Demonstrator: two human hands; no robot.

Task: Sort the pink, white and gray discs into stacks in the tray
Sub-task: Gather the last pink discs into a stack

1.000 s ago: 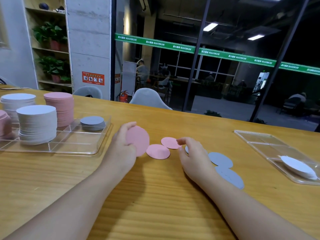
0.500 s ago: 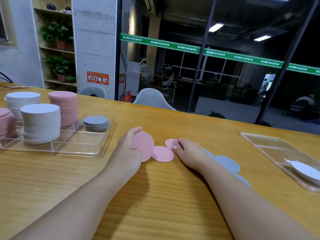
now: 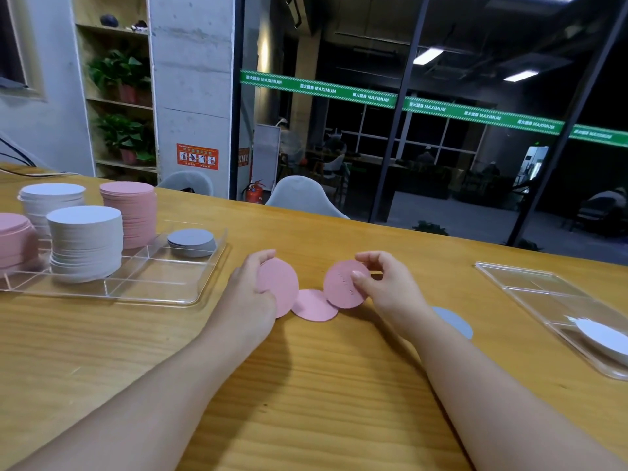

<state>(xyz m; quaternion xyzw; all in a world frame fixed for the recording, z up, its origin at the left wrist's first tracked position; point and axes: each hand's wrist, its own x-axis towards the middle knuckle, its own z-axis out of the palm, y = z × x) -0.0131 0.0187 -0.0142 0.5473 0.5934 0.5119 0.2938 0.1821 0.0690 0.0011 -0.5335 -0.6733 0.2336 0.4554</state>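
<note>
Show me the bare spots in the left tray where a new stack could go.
In the left tray, the near-right compartment, between the white stack and the tray's right rim, below the gray stack, is bare. The far and left compartments are crowded with pink stacks and white ones.

wooden table [image 3: 102, 351], potted plants [image 3: 119, 73], fire extinguisher [image 3: 254, 192], gray chairs [image 3: 302, 195]

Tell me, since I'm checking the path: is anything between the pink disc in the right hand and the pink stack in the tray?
Mostly the left hand, holding another pink disc, lies between the right hand's disc and the pink stack; also the tray's low wall.
</note>
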